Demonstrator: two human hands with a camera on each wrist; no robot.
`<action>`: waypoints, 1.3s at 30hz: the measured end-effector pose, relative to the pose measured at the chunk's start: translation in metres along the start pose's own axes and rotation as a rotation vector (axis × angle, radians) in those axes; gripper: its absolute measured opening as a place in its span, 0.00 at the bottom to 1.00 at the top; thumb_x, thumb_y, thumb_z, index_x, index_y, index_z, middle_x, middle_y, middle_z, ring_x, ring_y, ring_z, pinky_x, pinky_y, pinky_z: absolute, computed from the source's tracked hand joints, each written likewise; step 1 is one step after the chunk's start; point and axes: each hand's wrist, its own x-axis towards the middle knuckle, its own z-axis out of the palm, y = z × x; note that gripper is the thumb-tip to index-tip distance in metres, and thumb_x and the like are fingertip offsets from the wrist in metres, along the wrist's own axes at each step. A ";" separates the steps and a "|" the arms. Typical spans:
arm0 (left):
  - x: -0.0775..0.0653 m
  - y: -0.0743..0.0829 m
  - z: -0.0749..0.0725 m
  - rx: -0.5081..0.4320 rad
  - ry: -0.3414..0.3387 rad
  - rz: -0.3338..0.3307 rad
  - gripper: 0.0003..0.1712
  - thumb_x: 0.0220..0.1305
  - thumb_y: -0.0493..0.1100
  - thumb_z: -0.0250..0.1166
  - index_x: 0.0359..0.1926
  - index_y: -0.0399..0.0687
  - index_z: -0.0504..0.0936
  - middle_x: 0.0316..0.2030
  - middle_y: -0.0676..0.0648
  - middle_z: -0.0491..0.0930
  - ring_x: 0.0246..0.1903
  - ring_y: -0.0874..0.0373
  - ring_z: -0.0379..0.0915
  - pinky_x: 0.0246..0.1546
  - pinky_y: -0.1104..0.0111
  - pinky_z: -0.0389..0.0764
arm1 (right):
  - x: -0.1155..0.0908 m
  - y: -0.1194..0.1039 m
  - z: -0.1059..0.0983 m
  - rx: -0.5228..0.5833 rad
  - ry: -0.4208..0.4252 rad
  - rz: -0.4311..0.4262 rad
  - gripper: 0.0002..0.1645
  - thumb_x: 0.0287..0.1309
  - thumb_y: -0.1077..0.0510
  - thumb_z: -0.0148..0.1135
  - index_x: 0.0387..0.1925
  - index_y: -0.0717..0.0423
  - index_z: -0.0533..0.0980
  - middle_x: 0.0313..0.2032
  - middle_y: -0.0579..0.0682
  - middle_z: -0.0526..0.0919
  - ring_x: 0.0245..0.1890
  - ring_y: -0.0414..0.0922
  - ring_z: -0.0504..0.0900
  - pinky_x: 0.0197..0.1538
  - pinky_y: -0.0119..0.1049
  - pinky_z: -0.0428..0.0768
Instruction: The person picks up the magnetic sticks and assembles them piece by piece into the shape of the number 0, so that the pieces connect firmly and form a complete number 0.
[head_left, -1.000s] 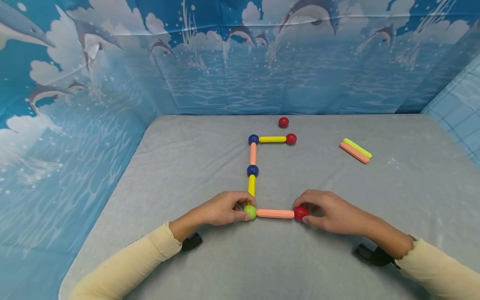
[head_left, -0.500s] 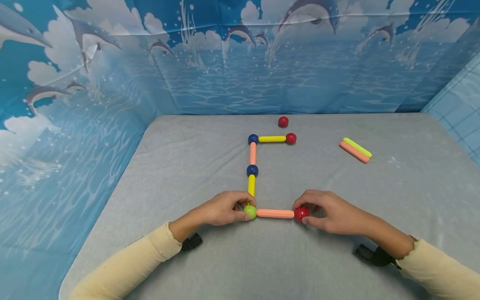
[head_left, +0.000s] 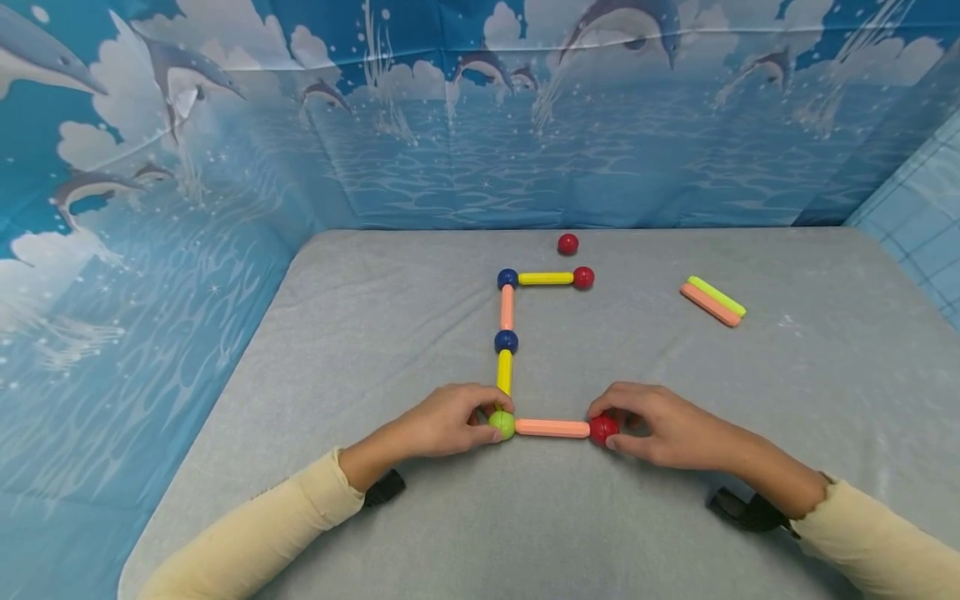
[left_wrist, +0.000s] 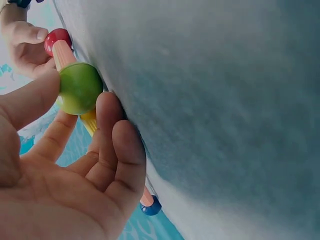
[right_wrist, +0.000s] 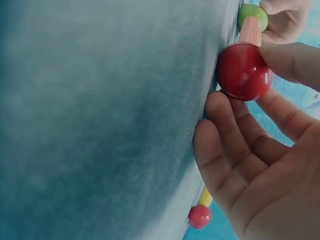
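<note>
My left hand [head_left: 450, 419] pinches a green ball [left_wrist: 81, 88] between thumb and fingers at the near corner of a chain of balls and rods. A red ball [right_wrist: 244, 71] is pinched in my right hand [head_left: 660, 425]. Between these two balls lies a salmon rod [head_left: 552, 428], touching both. From the green ball a yellow rod [head_left: 505, 371] runs away from me to a blue ball [head_left: 506, 341]. Beyond it come another salmon rod [head_left: 507, 308], a second blue ball [head_left: 507, 279], a yellow rod [head_left: 546, 278] pointing right, and a red ball [head_left: 583, 277].
A loose red ball [head_left: 567, 244] lies near the back edge of the grey table [head_left: 360, 317]. To the right, a salmon rod [head_left: 709, 306] and a yellow-green rod [head_left: 717, 296] lie side by side. A dolphin-print curtain [head_left: 450, 150] hangs behind and at the sides.
</note>
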 end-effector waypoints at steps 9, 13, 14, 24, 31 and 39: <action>0.001 0.002 -0.017 0.005 0.106 -0.102 0.20 0.66 0.45 0.66 0.58 0.51 0.78 0.55 0.46 0.79 0.37 0.60 0.75 0.36 0.69 0.78 | -0.001 -0.002 -0.004 0.002 -0.035 0.014 0.18 0.59 0.56 0.69 0.51 0.41 0.78 0.43 0.37 0.80 0.40 0.32 0.76 0.44 0.28 0.83; 0.014 -0.003 -0.030 0.015 0.154 -0.116 0.21 0.68 0.44 0.64 0.61 0.50 0.77 0.57 0.44 0.78 0.37 0.57 0.76 0.35 0.69 0.78 | -0.002 -0.001 -0.005 0.007 -0.051 0.023 0.18 0.59 0.55 0.69 0.51 0.42 0.78 0.43 0.37 0.79 0.40 0.32 0.76 0.44 0.28 0.83; 0.018 -0.005 -0.032 0.018 0.164 -0.119 0.21 0.68 0.44 0.63 0.61 0.50 0.76 0.58 0.44 0.78 0.38 0.57 0.76 0.36 0.69 0.79 | -0.002 -0.001 -0.005 0.008 -0.056 0.026 0.18 0.59 0.55 0.69 0.51 0.42 0.78 0.43 0.37 0.79 0.40 0.32 0.76 0.44 0.28 0.83; 0.064 -0.017 -0.050 0.057 0.141 -0.143 0.20 0.70 0.47 0.62 0.61 0.54 0.78 0.56 0.45 0.79 0.50 0.51 0.77 0.48 0.60 0.80 | -0.003 -0.001 -0.004 0.017 -0.075 0.038 0.19 0.60 0.56 0.68 0.52 0.43 0.78 0.44 0.37 0.80 0.41 0.32 0.76 0.45 0.29 0.83; 0.080 -0.019 -0.051 0.072 0.064 -0.155 0.18 0.71 0.47 0.61 0.59 0.53 0.79 0.51 0.45 0.83 0.42 0.54 0.78 0.43 0.66 0.79 | -0.003 -0.002 -0.004 0.017 -0.067 0.033 0.19 0.59 0.56 0.68 0.52 0.43 0.78 0.44 0.37 0.80 0.41 0.32 0.76 0.45 0.29 0.83; 0.088 -0.021 -0.049 0.052 0.057 -0.202 0.15 0.68 0.47 0.64 0.54 0.54 0.77 0.45 0.46 0.82 0.36 0.56 0.75 0.35 0.70 0.74 | -0.004 -0.001 -0.004 0.020 -0.063 0.028 0.19 0.60 0.56 0.68 0.53 0.44 0.78 0.44 0.37 0.80 0.41 0.32 0.76 0.45 0.29 0.83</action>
